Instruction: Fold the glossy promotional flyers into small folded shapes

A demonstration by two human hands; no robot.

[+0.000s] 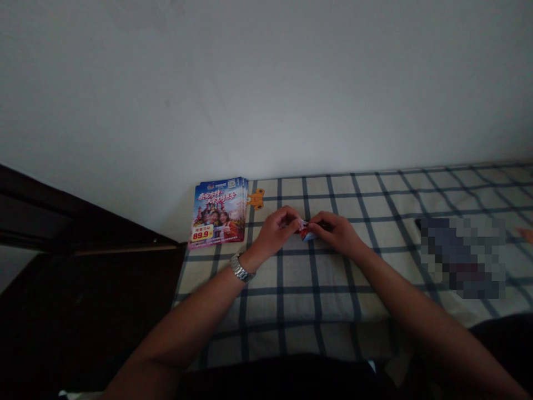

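Note:
Between my two hands is a small folded piece of printed paper [308,235], with blue, red and pale pink showing. My left hand [277,229], with a metal watch [242,268] on its wrist, pinches the left side of it. On the other side, the thumb and fingers of my right hand [338,232] are closed on the same paper. My fingers cover most of it, so its full shape is hidden. To the left of my left hand lies a stack of colourful printed flyers [219,214], slightly fanned.
A checked cloth [291,300] covers the surface against the white wall [266,89]. An orange bear figure [255,199] shows beside the flyers. At right lies a blurred-out dark object [462,258], and part of another person's hand [525,234] shows at the edge.

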